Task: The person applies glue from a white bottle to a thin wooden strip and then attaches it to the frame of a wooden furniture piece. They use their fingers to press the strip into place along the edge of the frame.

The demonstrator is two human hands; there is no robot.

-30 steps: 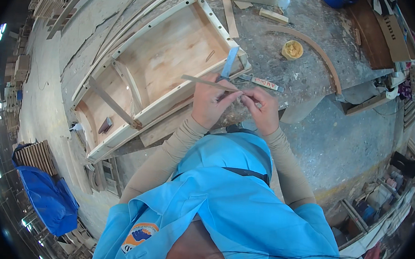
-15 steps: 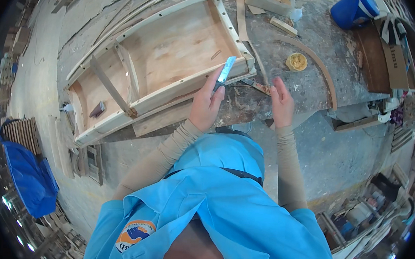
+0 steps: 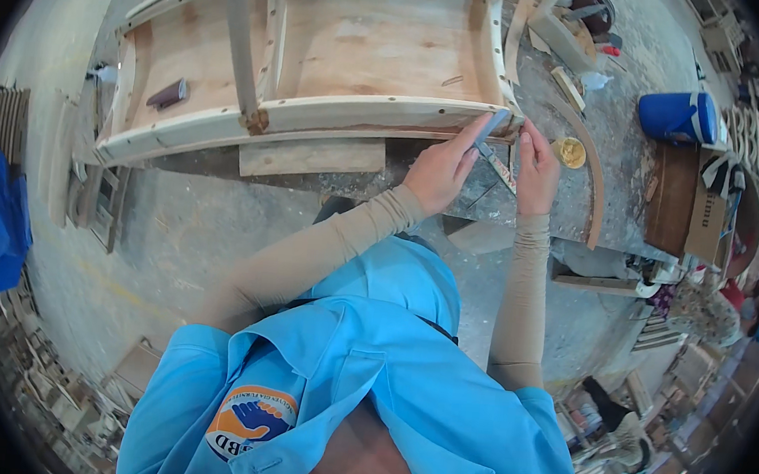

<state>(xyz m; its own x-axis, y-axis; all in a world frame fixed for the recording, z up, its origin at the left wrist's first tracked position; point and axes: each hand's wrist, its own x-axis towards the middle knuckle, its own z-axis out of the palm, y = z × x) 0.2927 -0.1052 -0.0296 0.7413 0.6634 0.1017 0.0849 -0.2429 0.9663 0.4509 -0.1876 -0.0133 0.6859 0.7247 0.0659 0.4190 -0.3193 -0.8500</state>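
A long pale wooden frame (image 3: 354,110) with a plywood panel and several dark holes along its rails lies on the workbench. My left hand (image 3: 442,172) is closed around a flat, shiny scraper blade (image 3: 492,128), which is up against the frame's right front corner. My right hand (image 3: 538,174) is at the same corner, thumb and forefinger pinched close together; what is between them, if anything, is too small to make out. A narrow, paint-speckled tool (image 3: 499,170) lies between my hands. Beside my right hand stands a small round tub of yellow paste (image 3: 570,152).
A brown cylinder (image 3: 168,94) rests inside the frame, near a loose slat (image 3: 240,43) across it. A curved wooden strip (image 3: 594,187) lies on the bench to the right. Farther off are a blue bucket (image 3: 677,116), a cardboard box (image 3: 707,214) and an open container (image 3: 563,39).
My view has swung right. Both hands have moved to the frame's corner, the blade is now against the wood, and my right hand has left the speckled tool's end.
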